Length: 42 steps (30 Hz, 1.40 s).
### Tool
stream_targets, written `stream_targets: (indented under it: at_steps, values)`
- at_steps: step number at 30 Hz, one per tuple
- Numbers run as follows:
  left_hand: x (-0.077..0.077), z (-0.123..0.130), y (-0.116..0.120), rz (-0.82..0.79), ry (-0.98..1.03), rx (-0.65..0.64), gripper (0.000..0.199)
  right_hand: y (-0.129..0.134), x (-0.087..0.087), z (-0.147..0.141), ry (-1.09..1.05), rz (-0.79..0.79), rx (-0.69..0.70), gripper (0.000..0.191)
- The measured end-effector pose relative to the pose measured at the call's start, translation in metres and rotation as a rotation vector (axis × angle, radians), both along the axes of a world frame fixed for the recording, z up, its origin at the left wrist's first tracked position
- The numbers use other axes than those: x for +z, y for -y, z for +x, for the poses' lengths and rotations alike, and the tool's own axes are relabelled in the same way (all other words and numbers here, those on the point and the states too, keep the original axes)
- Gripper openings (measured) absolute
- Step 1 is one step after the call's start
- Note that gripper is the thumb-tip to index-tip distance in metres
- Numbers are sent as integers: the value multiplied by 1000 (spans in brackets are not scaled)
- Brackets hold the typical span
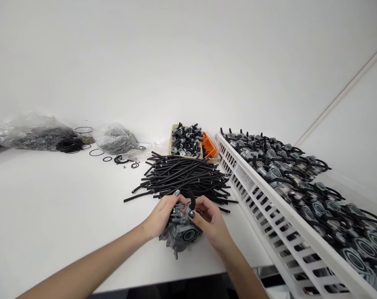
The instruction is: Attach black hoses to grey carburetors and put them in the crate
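Note:
A grey metal carburetor (180,230) is held between both hands near the front edge of the white table. My left hand (161,214) wraps round its left and upper side, with the thumb near the top. On the right, my right hand (210,218) has its fingers bent at the base of a short black hose (192,200) that stands up from the carburetor's top. A small red part (183,210) shows between the hands. Just behind them lies a pile of black rubber hoses (185,176), some with small metal clips.
To the right, a white slatted crate (253,189) holds several carburetors with hoses. Behind the pile stand a yellow bin (171,143) of small capped parts and an orange tray (208,145). Plastic bags (115,139) of parts and black rings (96,152) lie at the back left.

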<state>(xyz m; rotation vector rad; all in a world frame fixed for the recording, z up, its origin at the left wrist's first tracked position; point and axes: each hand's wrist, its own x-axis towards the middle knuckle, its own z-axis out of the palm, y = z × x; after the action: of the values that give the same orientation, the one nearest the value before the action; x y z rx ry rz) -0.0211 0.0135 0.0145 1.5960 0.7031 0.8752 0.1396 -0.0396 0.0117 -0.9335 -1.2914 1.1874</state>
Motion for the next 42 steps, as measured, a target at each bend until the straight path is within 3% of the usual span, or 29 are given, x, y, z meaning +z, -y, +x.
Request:
stream_targets:
  at_steps: [14,32,42]
  values:
    - [5,0,2,25,-36,-13,53,-2,1,-2,77,47,-14,28]
    - [4,0,1,20,-19,-33,55,3,4,6,-4,15,64,30]
    - [0,-1,0,-8,-6,-36,56,-2,-4,2,-45,6,49,33]
